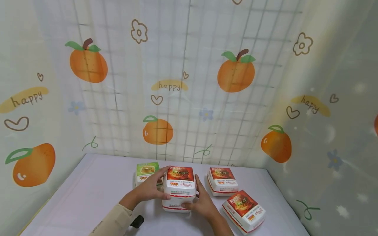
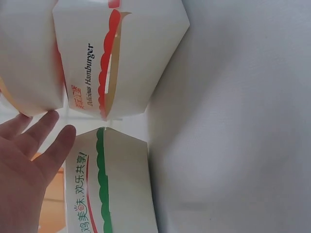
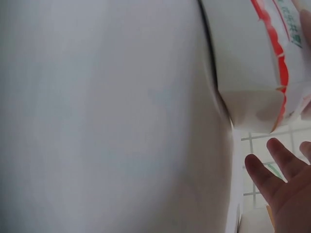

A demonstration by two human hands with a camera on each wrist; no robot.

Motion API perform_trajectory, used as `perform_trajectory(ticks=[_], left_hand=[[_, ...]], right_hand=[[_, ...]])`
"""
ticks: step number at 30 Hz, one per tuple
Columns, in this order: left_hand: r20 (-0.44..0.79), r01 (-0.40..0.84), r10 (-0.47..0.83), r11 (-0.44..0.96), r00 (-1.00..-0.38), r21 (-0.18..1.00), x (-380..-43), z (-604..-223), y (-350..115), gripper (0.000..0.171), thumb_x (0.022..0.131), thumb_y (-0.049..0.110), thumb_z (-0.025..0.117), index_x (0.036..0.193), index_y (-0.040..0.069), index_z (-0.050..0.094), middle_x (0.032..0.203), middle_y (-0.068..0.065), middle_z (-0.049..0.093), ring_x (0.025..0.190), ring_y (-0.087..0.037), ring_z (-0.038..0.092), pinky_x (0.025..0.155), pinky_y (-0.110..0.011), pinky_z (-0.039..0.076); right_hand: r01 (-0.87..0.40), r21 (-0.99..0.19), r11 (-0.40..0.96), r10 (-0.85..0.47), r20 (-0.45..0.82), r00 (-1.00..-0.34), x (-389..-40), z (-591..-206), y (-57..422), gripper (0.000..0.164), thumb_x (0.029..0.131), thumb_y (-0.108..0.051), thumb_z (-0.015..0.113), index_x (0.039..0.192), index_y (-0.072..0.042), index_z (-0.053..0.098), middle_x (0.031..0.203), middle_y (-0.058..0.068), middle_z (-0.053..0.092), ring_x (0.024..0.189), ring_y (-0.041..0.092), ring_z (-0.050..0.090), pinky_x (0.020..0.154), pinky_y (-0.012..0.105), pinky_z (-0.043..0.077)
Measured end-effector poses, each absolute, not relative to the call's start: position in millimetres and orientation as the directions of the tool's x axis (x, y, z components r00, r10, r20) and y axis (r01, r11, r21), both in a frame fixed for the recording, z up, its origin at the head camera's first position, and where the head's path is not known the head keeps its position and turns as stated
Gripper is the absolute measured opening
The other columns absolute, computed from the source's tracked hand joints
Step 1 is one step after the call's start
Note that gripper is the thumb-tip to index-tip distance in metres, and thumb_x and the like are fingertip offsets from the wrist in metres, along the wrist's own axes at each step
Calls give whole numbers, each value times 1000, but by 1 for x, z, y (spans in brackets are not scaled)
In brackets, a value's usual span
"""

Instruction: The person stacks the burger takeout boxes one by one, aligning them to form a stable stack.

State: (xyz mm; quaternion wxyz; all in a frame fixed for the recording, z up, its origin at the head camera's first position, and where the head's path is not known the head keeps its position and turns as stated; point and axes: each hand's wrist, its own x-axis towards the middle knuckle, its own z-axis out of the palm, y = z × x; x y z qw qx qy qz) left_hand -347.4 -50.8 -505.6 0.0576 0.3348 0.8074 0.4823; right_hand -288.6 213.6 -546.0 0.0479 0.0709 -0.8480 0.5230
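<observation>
In the head view a white hamburger box with a red picture lid sits on top of another hamburger box. My left hand grips the upper box at its left side, thumb at the lower front corner and fingers toward the back. On the stack's right side is my right hand, its thumb at the lower box's front. Its straight, spread fingers show past the box corner in the right wrist view. Behind the left hand stands a green-lidded box; its scalloped green edge shows in the left wrist view.
To the right are two more red-lidded hamburger boxes, one further back and one nearer, turned at an angle. A black object shows by the left sleeve. A fruit-print curtain surrounds the white table.
</observation>
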Motion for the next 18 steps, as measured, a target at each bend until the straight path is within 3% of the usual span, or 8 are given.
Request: perform_trajectory(ticks=[11, 18], left_hand=[[227, 478, 585, 318, -778, 818, -346, -507, -51, 111, 65, 49, 88, 154, 38, 21, 149, 6, 36, 131, -30, 42, 103, -55, 38], [200, 457, 579, 341, -791, 821, -344, -508, -59, 113, 63, 50, 89, 153, 42, 21, 151, 2, 36, 133, -30, 41, 103, -60, 34]], right_hand=[[-184, -872, 454, -66, 173, -983, -290, -546, 213, 132, 58, -39, 94, 156, -36, 6, 150, 7, 39, 125, 33, 46, 99, 58, 38], [-159, -883, 441, -35, 160, -987, -290, -547, 213, 138, 53, -37, 96, 156, -36, 5, 152, 5, 37, 135, 30, 35, 109, 62, 21]])
